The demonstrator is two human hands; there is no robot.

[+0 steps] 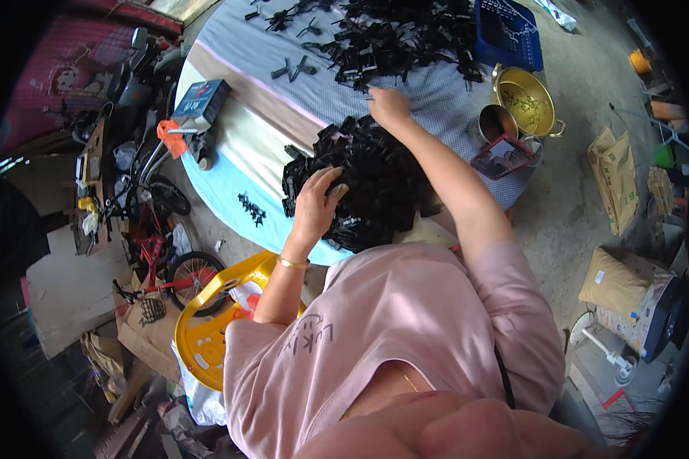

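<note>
A heaped mound of small black plastic pieces [367, 172] sits at the table's near edge, close against my body. My left hand [318, 200] rests on the mound's left side, fingers and thumb apart. Beyond the mound my right hand [390, 109] is closed, its fingertips at the near edge of a second, spread-out pile of black pieces [406, 34]. Whatever those fingers hold is too small or hidden to make out. Two separate black pieces [293, 69] lie left of the far pile, and a little cluster of tiny black parts [251, 209] lies left of my left hand.
On the cloth-covered table [245, 130] stand a blue box [201, 105] at left, and a blue basket [507, 37], a gold pot [527, 103], a metal cup [497, 122] and a phone [502, 156] at right. A yellow chair [199, 344] is beside me.
</note>
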